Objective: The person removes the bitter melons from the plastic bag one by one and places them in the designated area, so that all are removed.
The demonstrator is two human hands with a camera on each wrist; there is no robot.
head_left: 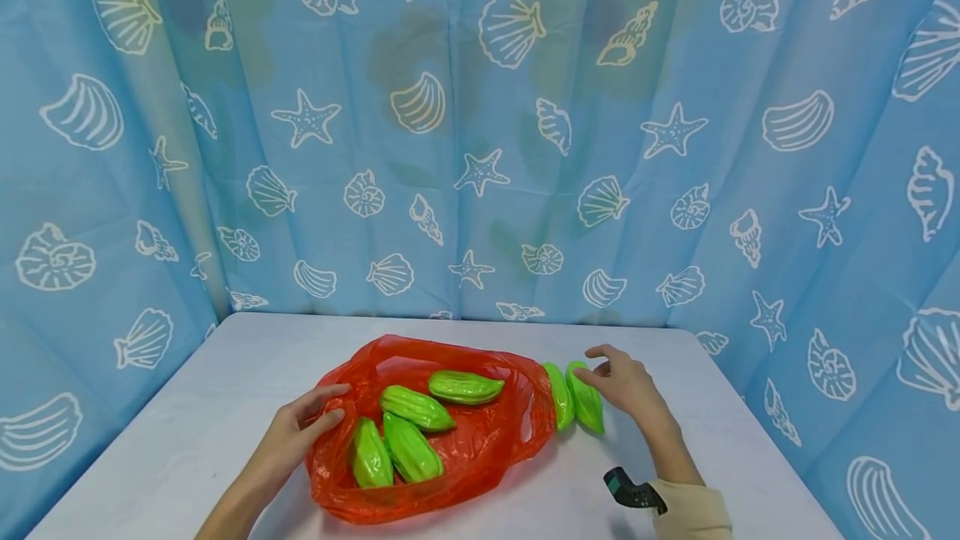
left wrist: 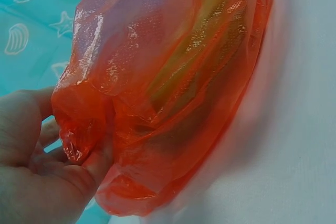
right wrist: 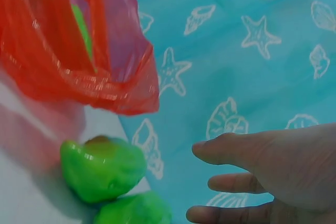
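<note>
A red plastic bag (head_left: 483, 448) lies on the table with its mouth spread wide. Inside it are several glossy green ribbed fruits (head_left: 416, 408), shaped like star fruit. My left hand (head_left: 294, 432) holds the bag's left edge, with gathered film between thumb and fingers in the left wrist view. Just outside the bag's right end, two more green fruits (head_left: 587, 400) lie side by side. Over the outer one, my right hand (head_left: 621, 382) hovers with thumb and fingers spread apart. The right wrist view shows nothing between those fingers, and the fruits (right wrist: 102, 169) sit beside them.
The white table (head_left: 300, 332) ends at a blue curtain (head_left: 450, 215) with white shell and starfish prints, which hangs behind it and along both sides. A black strap-like piece (head_left: 632, 490) sits at the right wrist by the beige sleeve (head_left: 690, 511).
</note>
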